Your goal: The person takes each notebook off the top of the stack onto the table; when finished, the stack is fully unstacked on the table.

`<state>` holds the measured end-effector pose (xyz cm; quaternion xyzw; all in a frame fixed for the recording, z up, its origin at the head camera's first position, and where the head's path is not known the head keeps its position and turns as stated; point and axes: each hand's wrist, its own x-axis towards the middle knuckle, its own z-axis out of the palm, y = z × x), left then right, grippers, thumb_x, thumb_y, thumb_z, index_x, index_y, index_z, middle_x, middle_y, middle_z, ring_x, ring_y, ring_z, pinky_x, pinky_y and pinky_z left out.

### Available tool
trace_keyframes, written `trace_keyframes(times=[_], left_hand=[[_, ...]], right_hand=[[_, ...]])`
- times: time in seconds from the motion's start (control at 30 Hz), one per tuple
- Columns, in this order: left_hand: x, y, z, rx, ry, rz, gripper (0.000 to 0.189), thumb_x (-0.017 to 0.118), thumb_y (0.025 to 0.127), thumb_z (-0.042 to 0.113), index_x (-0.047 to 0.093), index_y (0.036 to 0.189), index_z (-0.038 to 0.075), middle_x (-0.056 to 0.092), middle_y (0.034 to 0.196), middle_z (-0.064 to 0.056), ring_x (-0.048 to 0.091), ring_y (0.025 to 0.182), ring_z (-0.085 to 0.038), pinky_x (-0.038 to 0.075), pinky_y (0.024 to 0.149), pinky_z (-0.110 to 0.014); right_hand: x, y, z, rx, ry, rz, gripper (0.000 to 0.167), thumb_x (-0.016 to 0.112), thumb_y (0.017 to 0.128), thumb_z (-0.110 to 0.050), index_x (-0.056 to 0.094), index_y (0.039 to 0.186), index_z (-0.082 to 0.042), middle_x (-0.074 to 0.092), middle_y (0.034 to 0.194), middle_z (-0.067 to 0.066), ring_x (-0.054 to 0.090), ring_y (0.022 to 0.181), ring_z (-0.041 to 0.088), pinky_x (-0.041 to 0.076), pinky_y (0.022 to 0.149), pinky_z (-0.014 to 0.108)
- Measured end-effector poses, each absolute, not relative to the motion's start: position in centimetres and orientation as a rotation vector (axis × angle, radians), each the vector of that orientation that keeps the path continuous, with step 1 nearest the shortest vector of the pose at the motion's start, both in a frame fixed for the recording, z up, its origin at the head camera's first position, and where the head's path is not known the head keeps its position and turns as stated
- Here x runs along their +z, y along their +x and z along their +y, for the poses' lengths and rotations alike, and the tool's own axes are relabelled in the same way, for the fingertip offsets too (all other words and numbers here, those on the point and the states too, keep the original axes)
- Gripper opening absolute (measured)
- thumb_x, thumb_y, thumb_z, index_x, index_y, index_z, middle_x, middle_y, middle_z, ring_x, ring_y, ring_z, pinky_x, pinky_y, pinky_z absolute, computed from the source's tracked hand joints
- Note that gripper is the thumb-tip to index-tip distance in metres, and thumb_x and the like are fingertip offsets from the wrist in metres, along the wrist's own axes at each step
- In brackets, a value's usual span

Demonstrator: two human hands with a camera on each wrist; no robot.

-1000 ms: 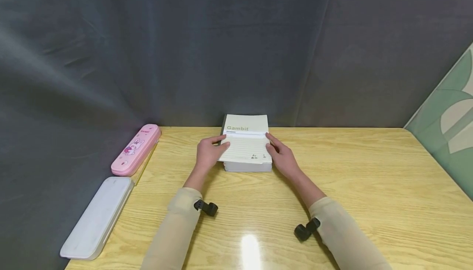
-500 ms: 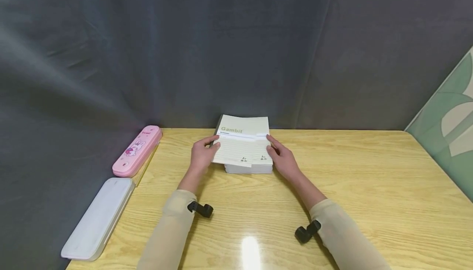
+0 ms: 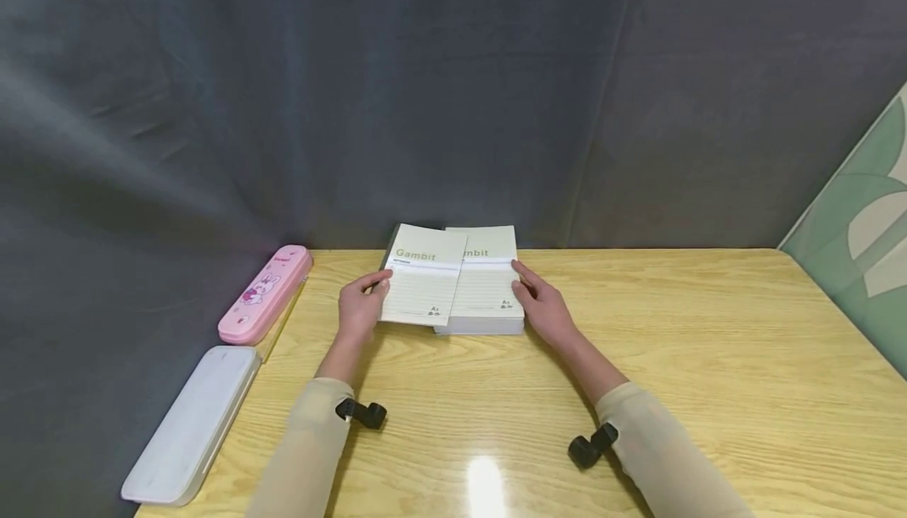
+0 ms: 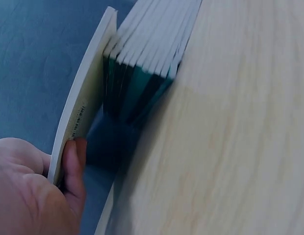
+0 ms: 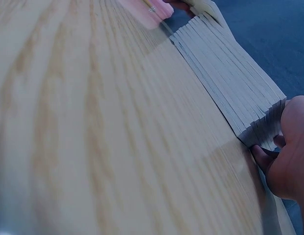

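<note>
In the head view my left hand (image 3: 362,308) pinches the left edge of a cream notebook (image 3: 420,282) marked "Gambit". The left wrist view shows its back, with a barcode, and my fingertips (image 4: 76,152) against it. This notebook tilts off the left side of a thick stack of notebooks (image 3: 489,286) with a matching cover on top, its right part overlapping that cover. My right hand (image 3: 544,309) rests against the stack's right side, fingers touching the page edges and spines, as the right wrist view shows.
A pink pencil case (image 3: 265,295) with a rabbit picture lies at the left, by the curtain. Nearer stands a white case (image 3: 193,423), with a thin yellow pencil-like stick (image 3: 285,321) alongside. A dark curtain (image 3: 453,93) hangs behind the wooden table (image 3: 673,360).
My left hand has moved left, drawing the top notebook sideways off the stack and uncovering the matching one beneath. My right hand has stayed at the stack's right side.
</note>
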<state>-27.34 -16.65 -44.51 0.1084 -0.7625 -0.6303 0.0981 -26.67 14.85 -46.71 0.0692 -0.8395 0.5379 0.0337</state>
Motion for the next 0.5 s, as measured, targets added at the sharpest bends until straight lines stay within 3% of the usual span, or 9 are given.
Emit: trace_keyframes(times=[0.17, 0.37, 0.5], left_hand=[[-45.0, -27.4, -18.2, -1.858, 0.351, -2.244, 0.025, 0.062, 0.100, 0.006, 0.073, 0.122, 0.002, 0.061, 0.136, -0.016, 0.051, 0.127, -0.024, 0.046, 0.101, -0.034], [-45.2, -27.3, -19.7, -1.882, 0.383, -2.198, 0.026, 0.061, 0.101, 0.006, 0.071, 0.124, 0.000, 0.063, 0.133, -0.018, 0.053, 0.122, -0.021, 0.047, 0.087, -0.021], [-45.4, -27.2, -20.7, -1.824, 0.413, -2.196, 0.026, 0.060, 0.101, 0.004, 0.071, 0.123, -0.002, 0.063, 0.132, -0.020, 0.053, 0.126, -0.023, 0.048, 0.095, -0.026]], right_hand=[[-46.8, -26.7, 14.9, 1.655, 0.209, -2.584, 0.051, 0.048, 0.109, -0.032, 0.041, 0.157, -0.018, 0.043, 0.155, 0.017, 0.042, 0.141, 0.032, 0.031, 0.117, 0.047], [-46.7, -26.6, 14.9, 1.670, 0.201, -2.586, 0.051, 0.048, 0.109, -0.033, 0.040, 0.157, -0.019, 0.041, 0.157, 0.015, 0.041, 0.142, 0.032, 0.032, 0.117, 0.047], [-46.8, -26.7, 14.9, 1.671, 0.197, -2.590, 0.051, 0.048, 0.109, -0.033, 0.040, 0.157, -0.020, 0.039, 0.158, 0.013, 0.040, 0.143, 0.031, 0.031, 0.118, 0.046]])
